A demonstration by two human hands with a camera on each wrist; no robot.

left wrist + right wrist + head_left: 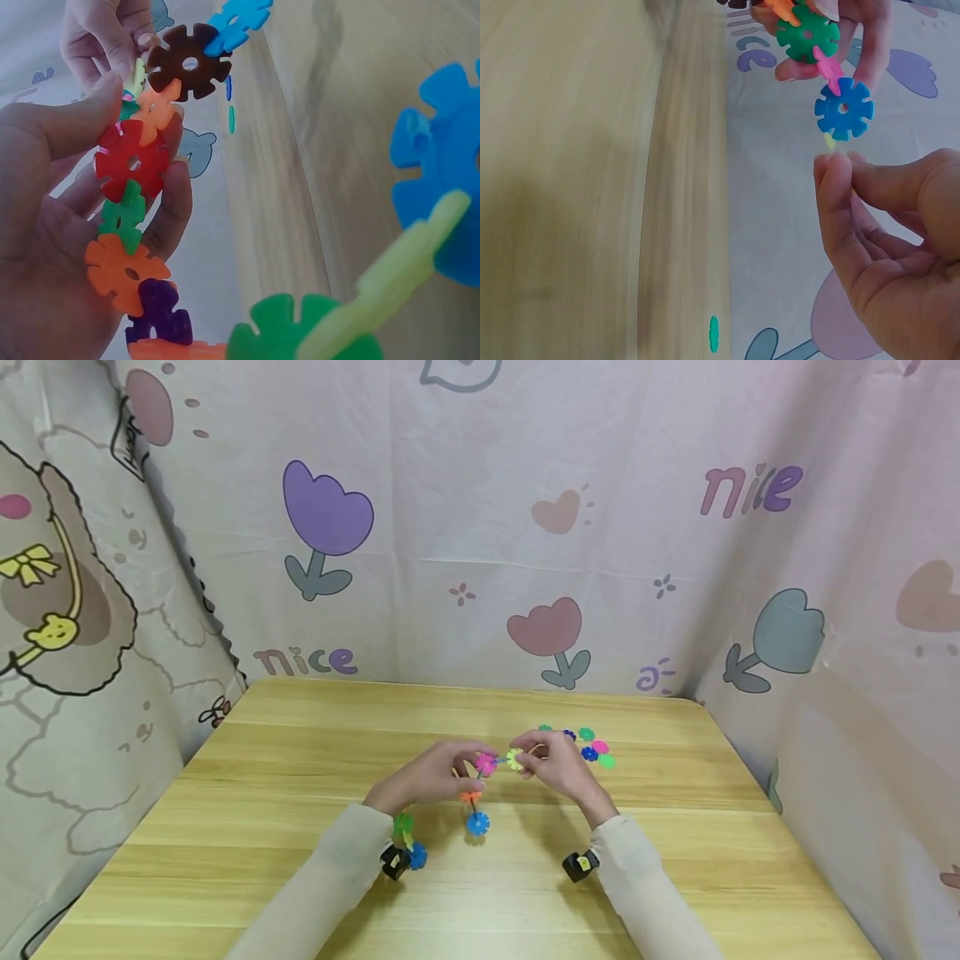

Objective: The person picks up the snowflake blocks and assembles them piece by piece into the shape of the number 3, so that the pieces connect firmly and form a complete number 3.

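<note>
Between thumb and fingers my left hand (435, 772) holds a chain of notched plastic snowflake discs. A red disc (133, 161) lies against its fingers in the left wrist view, with a brown disc (190, 63) above. Two strands hang from this hand in the head view, one ending in a blue disc (477, 823), the other in another blue disc (417, 857) by the left wrist. To the right, my right hand (558, 767) pinches a yellow disc (514, 759). The right wrist view shows it edge-on, slotted against a blue disc (844, 109) that joins a pink disc (829, 69).
Loose discs lie on the wooden table (300, 727) beyond the right hand, among them a green disc (587, 734), a pink one (600, 747) and a dark blue one (589, 754). A printed curtain (450, 527) rises behind the table's far edge.
</note>
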